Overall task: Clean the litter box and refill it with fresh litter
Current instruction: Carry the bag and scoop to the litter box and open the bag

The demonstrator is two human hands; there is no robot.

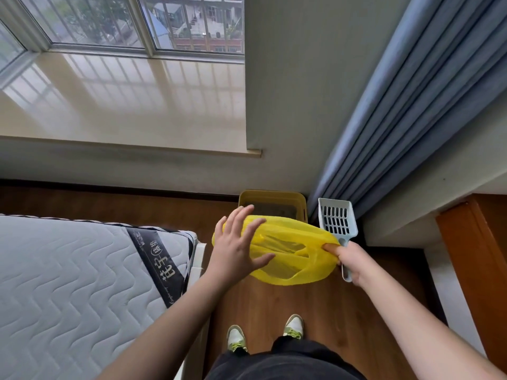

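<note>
The person stands on the wooden floor [274, 303] between the mattress [82, 270] and the curtain [411, 119], facing the corner where the yellow litter box [271, 200] sits against the wall under the window sill [123, 105]. What shows of its inside looks grey, so it probably holds old litter, though the bag hides most of it. Nothing seems scooped yet: the job is barely begun, with sifting, bagging and refilling all ahead.

The right hand [354, 261] is curled round the handle of the pale blue scoop [338, 220] and pinches one edge of the yellow plastic bag [290, 253] along with it. The left hand [236, 242] is spread flat, fingers straight, pressing the bag's other side as if to open its mouth.

The scoop's long axis runs away from the person, slotted blade pointing up toward the curtain, handle end toward the feet.
</note>
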